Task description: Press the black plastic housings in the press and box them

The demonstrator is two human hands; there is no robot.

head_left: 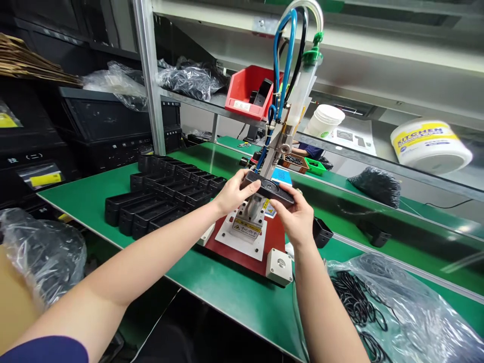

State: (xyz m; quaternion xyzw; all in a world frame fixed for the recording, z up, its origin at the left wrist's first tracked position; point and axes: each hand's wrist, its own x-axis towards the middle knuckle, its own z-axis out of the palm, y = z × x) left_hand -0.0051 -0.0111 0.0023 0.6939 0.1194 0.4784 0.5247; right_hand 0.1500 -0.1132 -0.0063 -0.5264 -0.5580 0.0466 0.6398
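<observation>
Both hands hold one black plastic housing over the fixture of a small dispensing machine. My left hand grips its left end with thumb on top. My right hand pinches its right end from below. The machine's syringe and nozzle hang just above the housing, fed by blue and black hoses. The machine stands on a red base plate with a white button box at its front right corner.
Rows of black housings lie on the green table to the left. A clear bag of black rubber rings lies at right. One more black housing sits beside the machine. A red bin and white tubs sit on the shelf.
</observation>
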